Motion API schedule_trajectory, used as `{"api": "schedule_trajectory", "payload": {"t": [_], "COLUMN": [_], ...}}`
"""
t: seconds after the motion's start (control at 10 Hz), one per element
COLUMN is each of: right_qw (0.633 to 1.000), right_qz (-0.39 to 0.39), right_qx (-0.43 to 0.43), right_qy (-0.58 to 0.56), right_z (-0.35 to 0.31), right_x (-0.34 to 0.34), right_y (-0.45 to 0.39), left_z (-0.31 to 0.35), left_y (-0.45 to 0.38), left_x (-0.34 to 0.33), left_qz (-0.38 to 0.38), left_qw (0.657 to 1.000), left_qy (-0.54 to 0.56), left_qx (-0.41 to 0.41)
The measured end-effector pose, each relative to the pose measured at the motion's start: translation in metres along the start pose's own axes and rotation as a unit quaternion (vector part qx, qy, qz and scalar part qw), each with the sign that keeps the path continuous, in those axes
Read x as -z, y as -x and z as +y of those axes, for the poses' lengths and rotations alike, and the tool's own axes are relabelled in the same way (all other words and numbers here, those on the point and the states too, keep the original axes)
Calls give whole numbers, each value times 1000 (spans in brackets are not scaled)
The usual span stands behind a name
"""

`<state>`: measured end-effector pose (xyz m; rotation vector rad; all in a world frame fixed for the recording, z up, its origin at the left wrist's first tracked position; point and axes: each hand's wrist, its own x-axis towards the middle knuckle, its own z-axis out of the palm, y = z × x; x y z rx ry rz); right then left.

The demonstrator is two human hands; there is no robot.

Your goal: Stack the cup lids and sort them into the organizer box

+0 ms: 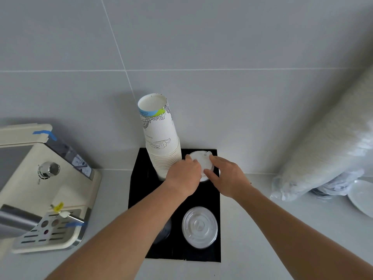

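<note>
A black organizer box (217,201) stands against the tiled wall. Over its back right compartment both hands hold a stack of white cup lids (201,159). My left hand (184,173) grips the stack's left side and my right hand (226,174) grips its right side, fingers curled round the rim. Clear plastic lids (199,227) sit in the front right compartment. A tall stack of printed paper cups (161,136) rises from the back left compartment. My left forearm hides most of the front left compartment, where something clear shows.
A cream coffee machine (46,178) with a metal drip tray (50,233) stands left of the box. At the right, a long plastic sleeve of white lids (323,144) leans on the wall, with white plates (361,197) beside it on the counter.
</note>
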<state>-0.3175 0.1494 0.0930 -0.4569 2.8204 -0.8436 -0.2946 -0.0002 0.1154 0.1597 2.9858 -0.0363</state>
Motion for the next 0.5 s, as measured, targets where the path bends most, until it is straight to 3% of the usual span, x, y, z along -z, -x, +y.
{"api": "schedule_trajectory", "payload": {"t": [0.5], "right_qw": [996], "right_qz": [9], "right_qx": [-85], "right_qy": [-35], "right_z": [-32], "right_x": [37], "right_y": [53], "left_z": [-19], "left_y": [67], "left_x": [39], "left_qz": [1], "left_qw": [983], "left_qy": [183], "left_qx": [-14]}}
